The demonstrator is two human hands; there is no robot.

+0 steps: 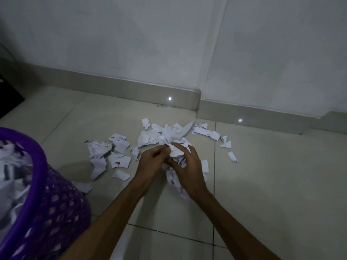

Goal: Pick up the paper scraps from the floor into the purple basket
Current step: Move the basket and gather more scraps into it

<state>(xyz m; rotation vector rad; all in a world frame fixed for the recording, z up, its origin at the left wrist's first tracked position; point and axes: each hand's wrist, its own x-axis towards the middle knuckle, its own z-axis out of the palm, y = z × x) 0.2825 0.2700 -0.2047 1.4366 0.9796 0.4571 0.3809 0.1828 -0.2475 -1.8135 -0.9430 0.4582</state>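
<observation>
Gathering at the middle of the floor [262,184], the left hand [150,164] and the right hand [187,166] are meeting over a crumpled wad of paper [175,151], both sets of fingers curling round it and grasping it just in front of the remaining paper scraps [165,134]. The purple basket [56,203] is standing well off toward the floor's near left edge, already holding paper, so the left hand is lying nearer to it and the carry is looking leftward and back toward the person.

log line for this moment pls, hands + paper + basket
left hand: grips scraps | right hand: grips crumpled paper wad | loose scraps: on floor | purple basket: left, holds paper
</observation>
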